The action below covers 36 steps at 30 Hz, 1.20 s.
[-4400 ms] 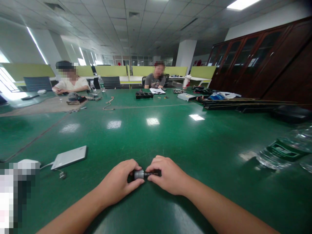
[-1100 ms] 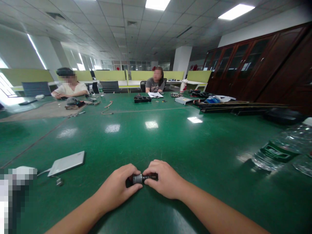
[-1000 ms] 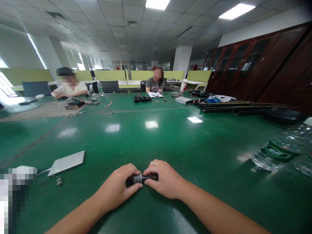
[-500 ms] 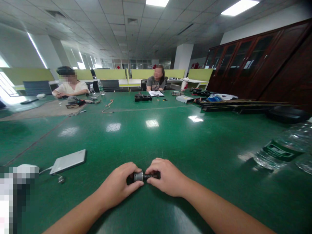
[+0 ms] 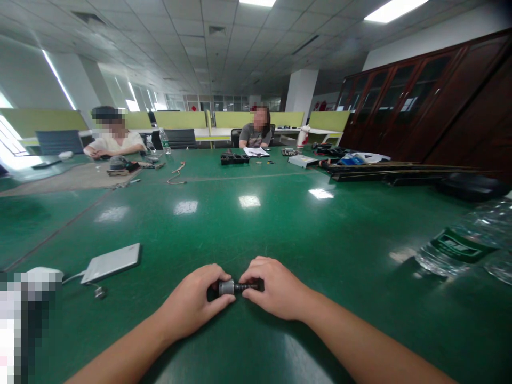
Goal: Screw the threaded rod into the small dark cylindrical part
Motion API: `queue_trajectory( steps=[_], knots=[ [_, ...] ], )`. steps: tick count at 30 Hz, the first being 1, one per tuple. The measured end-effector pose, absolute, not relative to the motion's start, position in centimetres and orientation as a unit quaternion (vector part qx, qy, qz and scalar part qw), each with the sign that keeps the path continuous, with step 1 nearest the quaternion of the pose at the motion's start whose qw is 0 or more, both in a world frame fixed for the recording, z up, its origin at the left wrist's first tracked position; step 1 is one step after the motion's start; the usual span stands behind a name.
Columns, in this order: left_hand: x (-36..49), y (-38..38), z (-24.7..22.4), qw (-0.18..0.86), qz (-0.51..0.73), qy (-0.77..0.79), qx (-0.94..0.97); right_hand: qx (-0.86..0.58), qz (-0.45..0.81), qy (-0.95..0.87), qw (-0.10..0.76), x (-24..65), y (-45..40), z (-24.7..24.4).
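Between my hands, low in the middle of the head view, a small metal part with a ridged shaft [image 5: 226,288] lies level, its length running left to right. Its left end is a grey cylinder; the shaft to the right of that is dark and narrower. My left hand [image 5: 196,301] grips the cylinder between thumb and fingers. My right hand [image 5: 276,288] pinches the shaft, thumb on the near side and fingertips on the far side. The far right end of the shaft sits partly hidden in the right hand. Both hands are close above the green table [image 5: 224,229].
A white power bank [image 5: 112,262] with a cable lies to the left. Clear water bottles [image 5: 456,248] stand or lie at the right edge. Farther back are a black tray [image 5: 234,159], dark metal strips [image 5: 372,170] and a cord [image 5: 176,173]. Two people sit across the table.
The view has tilted very slightly. Both hands keep their hold on the metal part; the right fingers have shifted a little along the shaft.
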<state>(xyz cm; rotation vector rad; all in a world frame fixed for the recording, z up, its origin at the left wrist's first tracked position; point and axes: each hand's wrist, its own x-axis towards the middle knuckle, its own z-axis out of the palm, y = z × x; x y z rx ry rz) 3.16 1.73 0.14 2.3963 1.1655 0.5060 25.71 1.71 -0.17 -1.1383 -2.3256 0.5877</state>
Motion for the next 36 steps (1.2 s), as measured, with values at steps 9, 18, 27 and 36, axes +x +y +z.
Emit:
queue_trajectory(
  steps=[9, 18, 27, 36],
  knots=[
    [3.2, 1.7, 0.2, 0.211, 0.192, 0.413, 0.865, -0.42, 0.209, -0.85, 0.24, 26.0, 1.8, -0.4],
    [3.1, 1.6, 0.3, 0.202, 0.195, 0.423, 0.861, -0.428, 0.222, -0.843, 0.239, 26.7, 2.3, -0.1],
    [3.0, 1.7, 0.4, 0.207, 0.195, 0.425, 0.86, -0.483, 0.236, -0.815, 0.216, 28.6, 3.1, 0.5],
    [3.0, 1.9, 0.3, 0.207, 0.192, 0.429, 0.858, -0.457, 0.228, -0.832, 0.215, 28.2, 2.9, 0.5]
  ],
)
